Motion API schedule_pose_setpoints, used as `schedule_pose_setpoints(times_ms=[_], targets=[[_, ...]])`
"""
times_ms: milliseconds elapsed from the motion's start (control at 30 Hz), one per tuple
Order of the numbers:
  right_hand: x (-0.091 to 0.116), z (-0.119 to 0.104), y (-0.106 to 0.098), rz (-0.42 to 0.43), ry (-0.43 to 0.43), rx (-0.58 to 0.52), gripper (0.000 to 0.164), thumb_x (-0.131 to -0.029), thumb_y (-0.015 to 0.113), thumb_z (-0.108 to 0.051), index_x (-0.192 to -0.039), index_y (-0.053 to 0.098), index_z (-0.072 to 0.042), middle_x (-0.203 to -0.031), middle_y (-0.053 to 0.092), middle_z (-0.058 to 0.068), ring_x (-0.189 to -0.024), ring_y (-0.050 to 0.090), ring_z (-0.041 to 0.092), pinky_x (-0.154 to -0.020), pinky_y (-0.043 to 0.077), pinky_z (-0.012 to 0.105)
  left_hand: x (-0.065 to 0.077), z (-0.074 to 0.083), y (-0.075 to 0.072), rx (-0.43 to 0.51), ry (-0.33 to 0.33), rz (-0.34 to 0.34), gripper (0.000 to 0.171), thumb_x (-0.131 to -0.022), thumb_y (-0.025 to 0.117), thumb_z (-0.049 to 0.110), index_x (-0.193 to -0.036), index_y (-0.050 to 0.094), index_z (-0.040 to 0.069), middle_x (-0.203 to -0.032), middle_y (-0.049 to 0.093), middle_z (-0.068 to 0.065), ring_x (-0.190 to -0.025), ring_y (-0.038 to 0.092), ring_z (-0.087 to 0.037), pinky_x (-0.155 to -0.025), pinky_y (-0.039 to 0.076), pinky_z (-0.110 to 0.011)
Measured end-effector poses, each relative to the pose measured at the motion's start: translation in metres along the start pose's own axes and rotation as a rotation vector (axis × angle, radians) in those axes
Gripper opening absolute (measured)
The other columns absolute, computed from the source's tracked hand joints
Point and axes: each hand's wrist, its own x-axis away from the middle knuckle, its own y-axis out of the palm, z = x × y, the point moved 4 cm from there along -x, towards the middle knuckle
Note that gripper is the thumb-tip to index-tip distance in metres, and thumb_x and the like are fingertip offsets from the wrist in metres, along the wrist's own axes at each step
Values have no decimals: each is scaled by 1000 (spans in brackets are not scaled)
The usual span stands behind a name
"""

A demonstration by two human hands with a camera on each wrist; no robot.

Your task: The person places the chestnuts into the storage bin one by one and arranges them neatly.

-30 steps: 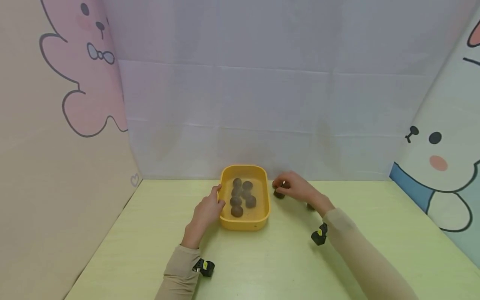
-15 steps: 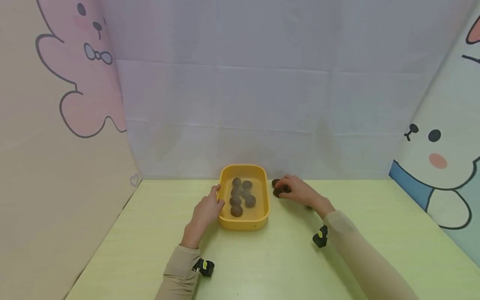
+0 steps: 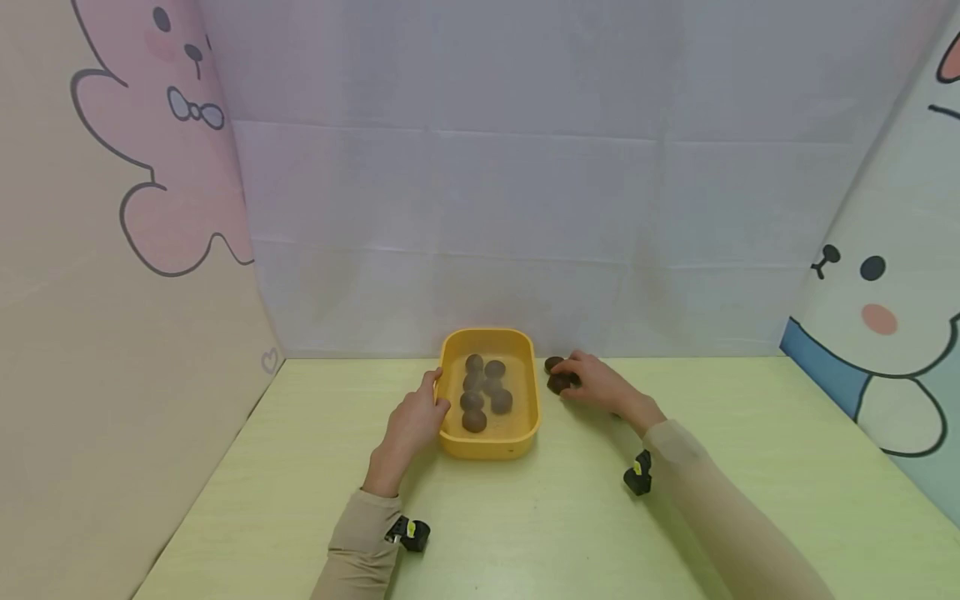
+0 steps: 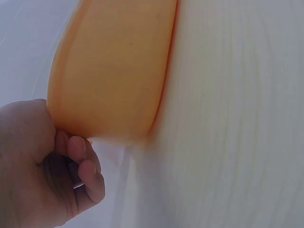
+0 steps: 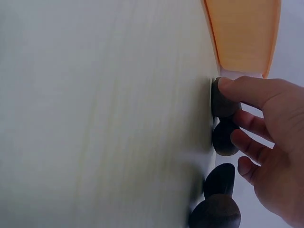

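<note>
A yellow rectangular tray (image 3: pixel 487 450) stands on the table with several dark brown rounded pieces (image 3: pixel 474 420) inside. My left hand (image 3: pixel 412 421) grips its left rim; the left wrist view shows the curled fingers at the tray's wall (image 4: pixel 109 71). Right of the tray, my right hand (image 3: pixel 600 385) is down at a small group of similar pieces. In the right wrist view its thumb lies on one dark brown rounded piece (image 5: pixel 225 102), with the forefinger on the far side, pinching it. A second piece (image 5: pixel 225 137) sits by the other fingers.
Two more dark pieces (image 5: pixel 216 212) lie below the right hand in its wrist view. The pale yellow-green table (image 3: pixel 525 533) meets a white cloth backdrop (image 3: pixel 480 200) just behind the tray. Cartoon-printed panels (image 3: pixel 180 333) flank both sides.
My right hand has lowered and shifted slightly right at the pieces beside the tray, its fingers now around one. The left hand and tray have stayed in place.
</note>
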Motion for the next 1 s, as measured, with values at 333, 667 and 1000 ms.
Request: schedule_pose_setpoints(times_ms=[333,667,1000], targets=[[0,-5,0,7,9,91,34,-77,80,-11,-110,71,-9,-101,62,10,-93,59,28,-88,49,48,-1,1,0,-2,3,3,57,-97,51,19,-152,37,12,-59,41,-1,-48,36,-15,-46,29,-28],[7,-3,-9,75,4,48,36,-77,80,-16,-111,71,-10,-108,65,11,-99,60,30,-91,48,50,0,0,2,-1,3,1,57,-97,50,19,-152,37,13,-56,39,0,-46,33,-14,-44,28,-26],[6,-21,-27,133,-48,-3,38,-79,80,-17,-114,70,-10,-109,66,8,-99,61,28,-89,49,49,1,1,-1,-13,10,6,57,-98,51,19,-152,36,12,-58,41,-1,-47,36,-14,-45,30,-27]])
